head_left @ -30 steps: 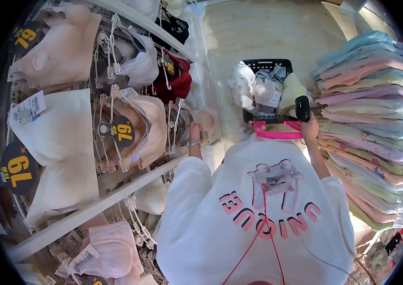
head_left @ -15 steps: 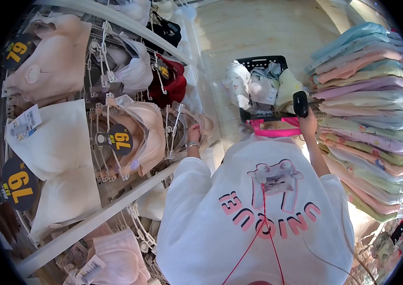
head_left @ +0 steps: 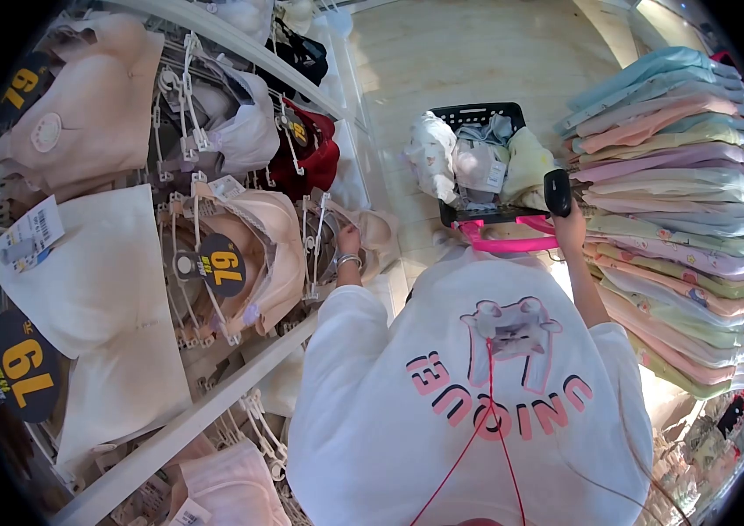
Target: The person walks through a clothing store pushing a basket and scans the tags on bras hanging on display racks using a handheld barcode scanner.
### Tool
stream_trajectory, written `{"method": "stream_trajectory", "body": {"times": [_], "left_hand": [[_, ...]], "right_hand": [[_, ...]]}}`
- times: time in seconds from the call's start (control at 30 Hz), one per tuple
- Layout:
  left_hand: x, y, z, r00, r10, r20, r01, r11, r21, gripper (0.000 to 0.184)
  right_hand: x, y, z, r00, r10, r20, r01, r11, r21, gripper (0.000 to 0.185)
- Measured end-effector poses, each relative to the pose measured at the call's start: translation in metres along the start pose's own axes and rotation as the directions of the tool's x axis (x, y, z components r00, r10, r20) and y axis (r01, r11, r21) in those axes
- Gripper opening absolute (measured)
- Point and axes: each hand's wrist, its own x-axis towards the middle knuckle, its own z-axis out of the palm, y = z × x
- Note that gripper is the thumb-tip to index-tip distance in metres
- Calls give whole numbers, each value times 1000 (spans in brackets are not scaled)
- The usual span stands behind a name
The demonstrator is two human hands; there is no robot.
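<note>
1 left hand [head_left: 348, 239] at hanging beige bras [head_left: 377, 232], grip unclear (contact hard to see), 1 right hand [head_left: 572, 230] closed on 1 black object [head_left: 557, 194], 1 basket [head_left: 477, 115] ahead, 1 pink handle [head_left: 505, 245], 4 dark price discs [head_left: 221, 265]

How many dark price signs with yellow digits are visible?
4: a dark sign top left, a second sign lower left, a third sign against the hanging peach bra, a fourth sign at the red bra. Others may be hidden.
</note>
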Motion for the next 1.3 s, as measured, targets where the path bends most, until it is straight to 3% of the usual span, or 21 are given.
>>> {"method": "stream_trajectory", "body": {"times": [0.13, 0.23, 0.33, 0.53, 0.63, 0.83, 0.93, 1.03, 1.13, 1.23, 1.3], "left_hand": [[-1, 16, -7, 976, -85, 200, 79, 996, 37, 26], [1, 21, -11, 949, -165, 267, 131, 981, 143, 29], [11, 16, -9, 938, -187, 292, 154, 979, 135, 29], [28, -5, 4, 978, 2, 208, -10, 999, 40, 22], [34, -15, 5, 983, 168, 68, -173, 982, 81, 25], [28, -26, 6, 969, 241, -63, -227, 958, 178, 22], [21, -16, 0, 989, -88, 122, 98, 992, -78, 20], [29, -24, -2, 995, 32, 99, -37, 998, 56, 17], [29, -29, -1, 990, 81, 116, -86, 995, 46, 13], [31, -33, -1, 994, 57, 92, -66, 993, 101, 8], [27, -31, 0, 995, 33, 93, -34, 999, 13, 5]], "right_hand": [[-1, -3, -1, 1000, 10, -17, -10, 1000, -19, 39], [-2, -6, -3, 1000, 27, -15, -27, 1000, -9, 37], [-3, -7, -4, 999, 32, -18, -32, 999, 1, 37], [-3, -5, -2, 999, 32, -34, -32, 999, 6, 38], [-3, -6, -2, 999, 28, -28, -27, 999, 26, 39], [-3, -9, -5, 999, 38, -33, -38, 999, -2, 38], [-2, -6, -4, 999, 45, -18, -46, 999, -12, 37], [-1, -5, -3, 999, 50, -7, -50, 999, -10, 39], [-2, -9, -5, 999, 53, -2, -53, 999, -11, 41], [-3, -11, -5, 999, 29, -26, -28, 999, 15, 36], [-2, -8, -4, 1000, 18, -24, -18, 1000, 14, 35]]}}
